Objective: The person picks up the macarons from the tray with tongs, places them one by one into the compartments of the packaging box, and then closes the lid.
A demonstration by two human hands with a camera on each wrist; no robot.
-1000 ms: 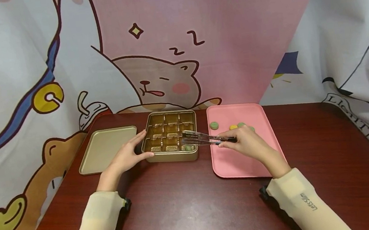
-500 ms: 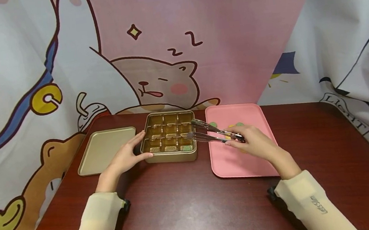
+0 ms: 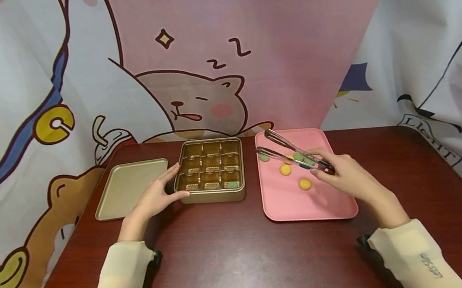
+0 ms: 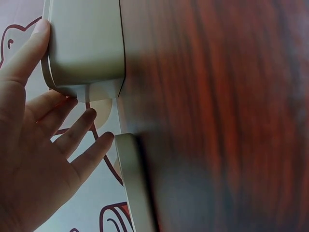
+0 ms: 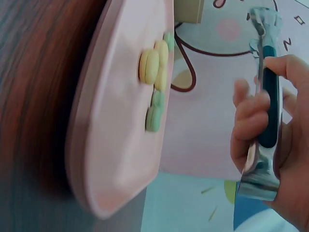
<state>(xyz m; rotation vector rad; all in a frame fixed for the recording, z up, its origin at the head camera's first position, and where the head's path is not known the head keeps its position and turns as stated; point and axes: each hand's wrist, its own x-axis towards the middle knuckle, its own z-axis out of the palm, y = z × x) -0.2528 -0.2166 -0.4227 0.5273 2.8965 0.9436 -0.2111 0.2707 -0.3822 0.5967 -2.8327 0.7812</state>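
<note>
My left hand rests on the near left corner of a gold tin, thumb at the front rim and fingers along the left side. In the left wrist view, the fingers look mostly straight. The tin has a divided gold insert; a green macaron sits in its near right compartment. My right hand grips a pair of tongs above the pink tray. The tongs are spread, with nothing between their tips. Yellow macarons and green macarons lie on the tray.
A flat gold lid lies left of the tin. The dark wooden table stretches in front of the tin and tray. A printed cartoon curtain hangs behind the table.
My right hand has moved right with the tongs, from over the tin to above the tray, and the tongs have spread. The green macaron stays in the tin. My left hand keeps its place.
</note>
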